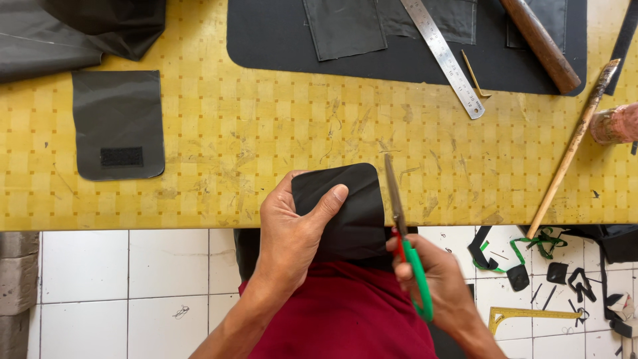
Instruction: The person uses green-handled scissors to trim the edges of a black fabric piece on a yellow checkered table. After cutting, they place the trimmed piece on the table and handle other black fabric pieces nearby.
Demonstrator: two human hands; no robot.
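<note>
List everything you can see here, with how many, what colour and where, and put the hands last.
table: one, yellow checked, across the upper picture
mat: one, black, top middle of table
ruler: one, steel, slanted on the mat
wooden handle: one, brown, top right on the mat
stick: one, pale wood, right side, over the table edge
flap: one, dark grey with a black patch, left on table
grey cloth: one heap, top left corner
square: one, yellow, on the tiled floor, lower right
black piece: one, black, at the near table edge
scissors: one pair, green and red handles
left hand: holds the black piece
right hand: grips the scissors
</note>
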